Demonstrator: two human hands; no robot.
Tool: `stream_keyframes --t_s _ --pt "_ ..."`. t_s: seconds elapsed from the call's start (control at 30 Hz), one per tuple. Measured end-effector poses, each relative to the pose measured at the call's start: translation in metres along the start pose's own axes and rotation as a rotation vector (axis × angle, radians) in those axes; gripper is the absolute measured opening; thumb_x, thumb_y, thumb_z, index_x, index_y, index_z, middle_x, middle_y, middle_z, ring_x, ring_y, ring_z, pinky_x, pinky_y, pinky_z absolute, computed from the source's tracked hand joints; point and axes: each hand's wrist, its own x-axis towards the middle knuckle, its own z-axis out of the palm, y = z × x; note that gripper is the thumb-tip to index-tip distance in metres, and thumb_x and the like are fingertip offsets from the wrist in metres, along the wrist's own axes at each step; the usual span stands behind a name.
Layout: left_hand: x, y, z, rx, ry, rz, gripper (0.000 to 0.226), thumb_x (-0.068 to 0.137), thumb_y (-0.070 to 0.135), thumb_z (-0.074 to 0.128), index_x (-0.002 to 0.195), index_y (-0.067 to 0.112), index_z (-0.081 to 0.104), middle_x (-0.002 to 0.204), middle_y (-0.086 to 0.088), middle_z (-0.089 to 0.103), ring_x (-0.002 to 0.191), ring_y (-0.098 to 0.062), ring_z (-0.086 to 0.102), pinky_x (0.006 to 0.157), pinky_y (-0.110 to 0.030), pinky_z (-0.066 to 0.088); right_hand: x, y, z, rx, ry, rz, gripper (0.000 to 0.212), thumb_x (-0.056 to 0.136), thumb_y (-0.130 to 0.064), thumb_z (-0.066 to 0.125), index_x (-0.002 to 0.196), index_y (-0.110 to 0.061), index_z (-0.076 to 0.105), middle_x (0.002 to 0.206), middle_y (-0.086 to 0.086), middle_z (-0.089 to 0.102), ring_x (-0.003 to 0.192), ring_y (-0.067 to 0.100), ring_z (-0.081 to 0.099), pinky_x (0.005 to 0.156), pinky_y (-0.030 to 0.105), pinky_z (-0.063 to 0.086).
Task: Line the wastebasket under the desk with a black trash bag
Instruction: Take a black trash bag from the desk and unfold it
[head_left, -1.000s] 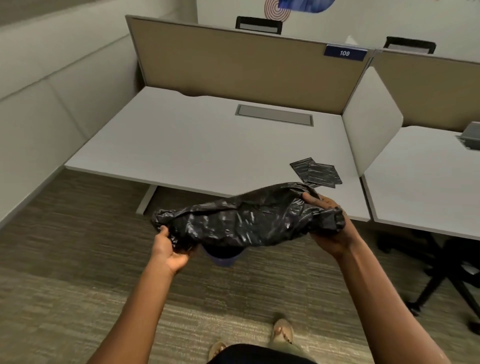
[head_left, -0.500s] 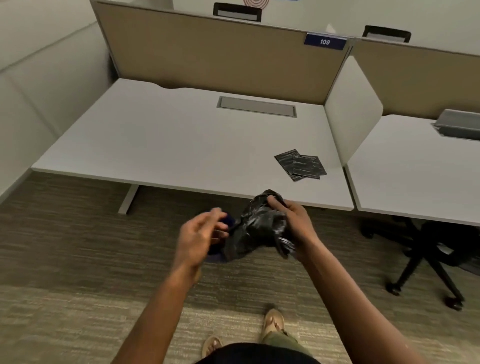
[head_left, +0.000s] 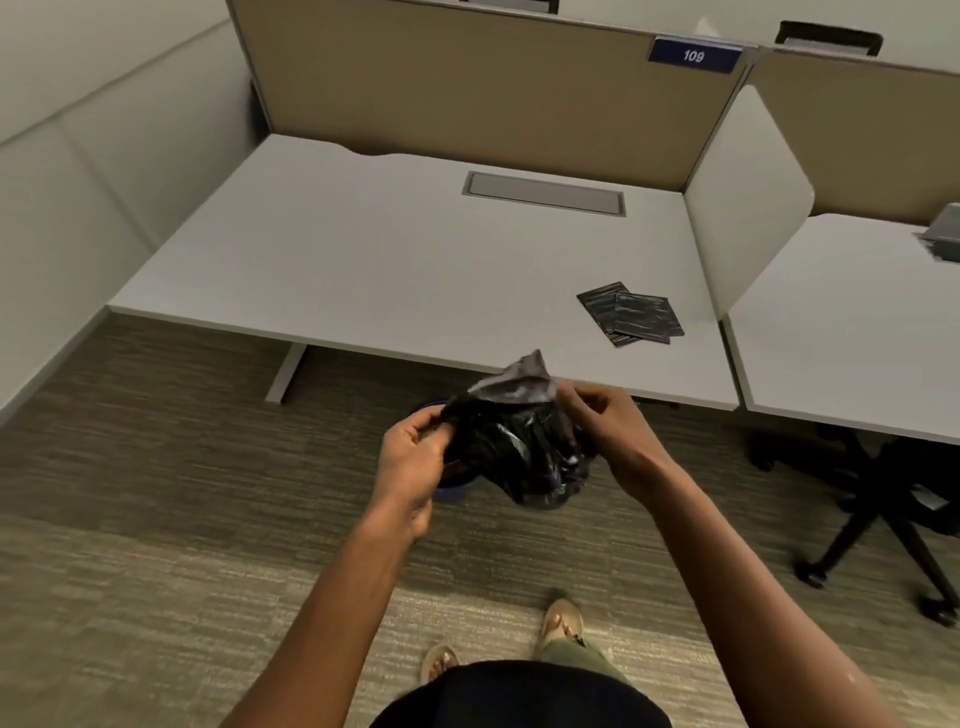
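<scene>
A crumpled black trash bag (head_left: 519, 447) hangs in the air in front of the white desk (head_left: 395, 260), bunched between both hands. My left hand (head_left: 413, 457) pinches its left edge and my right hand (head_left: 602, 421) grips its upper right edge. Below and behind the bag, a blue wastebasket (head_left: 451, 491) stands on the carpet by the desk's front edge; only parts of its rim and wall show past my left hand and the bag.
Two folded black bags (head_left: 631, 319) lie on the desk near its right end. A white divider panel (head_left: 748, 208) separates a second desk (head_left: 852, 332). A black office chair base (head_left: 883, 519) stands at right. A desk leg (head_left: 285, 374) is at left.
The bag went from stretched wide between both hands to bunched up; my left hand let go for a moment and now grips it again. The view shifted down and right.
</scene>
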Motion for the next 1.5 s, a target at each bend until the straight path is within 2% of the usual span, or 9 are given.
stream_keyframes --t_s 0.1,0.2,0.3,0.5,0.7,0.8,1.07,1.33,1.5 --pt "0.0 0.0 -0.005 -0.162 0.028 -0.068 0.019 0.101 0.013 0.057 0.103 0.015 0.075 0.087 -0.006 0.082 0.076 -0.017 0.08 0.052 -0.028 0.059 -0.019 0.009 -0.016 -0.131 -0.119 -0.039 0.052 0.07 -0.072 0.078 0.105 -0.032 0.081 0.097 -0.005 0.081 0.084 0.013 0.076 0.072 0.021 0.056" --pt "0.001 -0.003 -0.013 -0.295 0.055 -0.129 0.025 0.104 0.012 0.049 0.113 0.013 0.072 0.096 -0.01 0.081 0.085 -0.022 0.079 0.055 -0.034 0.061 -0.031 0.02 -0.032 -0.268 -0.218 0.008 0.028 0.079 -0.048 0.083 0.093 -0.024 0.082 0.088 0.011 0.08 0.077 0.036 0.073 0.07 0.036 0.057" --pt "0.0 -0.008 -0.018 -0.363 0.026 -0.17 0.029 0.105 0.011 0.046 0.118 0.011 0.071 0.105 -0.015 0.079 0.098 -0.028 0.076 0.062 -0.038 0.063 -0.037 0.03 -0.044 -0.417 -0.339 0.171 0.015 0.084 -0.032 0.08 0.092 -0.02 0.081 0.094 0.006 0.081 0.086 0.022 0.077 0.08 0.038 0.064" --pt "0.0 -0.022 -0.009 -0.209 -0.169 -0.173 0.035 0.104 0.005 0.045 0.115 0.017 0.076 0.111 -0.01 0.079 0.097 -0.019 0.077 0.071 -0.03 0.062 -0.034 0.024 -0.007 -0.081 -0.221 0.101 0.056 0.08 -0.073 0.069 0.124 -0.038 0.071 0.12 -0.007 0.077 0.112 0.01 0.073 0.091 0.032 0.058" --pt "0.002 -0.02 -0.008 -0.052 -0.111 -0.095 0.035 0.102 -0.001 0.051 0.109 0.02 0.078 0.104 -0.005 0.082 0.088 -0.013 0.078 0.066 -0.022 0.06 -0.013 0.023 0.025 -0.265 -0.25 -0.006 0.012 0.09 -0.037 0.078 0.095 -0.026 0.079 0.093 0.0 0.082 0.085 0.015 0.079 0.07 0.024 0.059" --pt "0.005 -0.017 -0.024 -0.059 -0.062 -0.113 0.033 0.102 0.001 0.05 0.109 0.019 0.076 0.094 -0.002 0.082 0.08 -0.01 0.078 0.061 -0.025 0.06 -0.006 0.035 0.021 -0.18 -0.106 0.024 0.009 0.092 -0.019 0.071 0.094 -0.023 0.079 0.094 0.002 0.082 0.09 0.017 0.079 0.077 0.03 0.063" --pt "0.018 -0.024 -0.087 -0.141 0.193 -0.161 0.027 0.101 -0.001 0.047 0.101 0.011 0.071 0.099 -0.012 0.077 0.099 -0.025 0.073 0.075 -0.036 0.059 0.01 0.06 -0.012 0.001 0.52 0.238 0.02 0.095 -0.009 0.062 0.087 -0.021 0.077 0.088 0.005 0.077 0.079 0.017 0.072 0.053 0.02 0.053" --pt "0.021 -0.04 -0.106 -0.166 0.278 -0.434 0.026 0.106 0.017 0.042 0.12 0.011 0.063 0.111 -0.018 0.07 0.098 -0.031 0.069 0.081 -0.053 0.055 0.022 0.08 0.026 0.257 0.513 0.452 0.025 0.1 -0.009 0.053 0.083 -0.016 0.071 0.073 0.0 0.073 0.073 0.019 0.066 0.055 0.025 0.053" --pt "0.034 -0.012 -0.079 -0.479 0.215 -0.382 0.032 0.106 0.02 0.038 0.108 0.004 0.065 0.086 -0.015 0.074 0.078 -0.023 0.071 0.083 -0.043 0.058 0.037 0.023 0.051 0.206 0.534 0.058 0.026 0.104 -0.019 0.053 0.086 -0.022 0.071 0.071 -0.008 0.071 0.068 0.012 0.066 0.059 0.021 0.051"
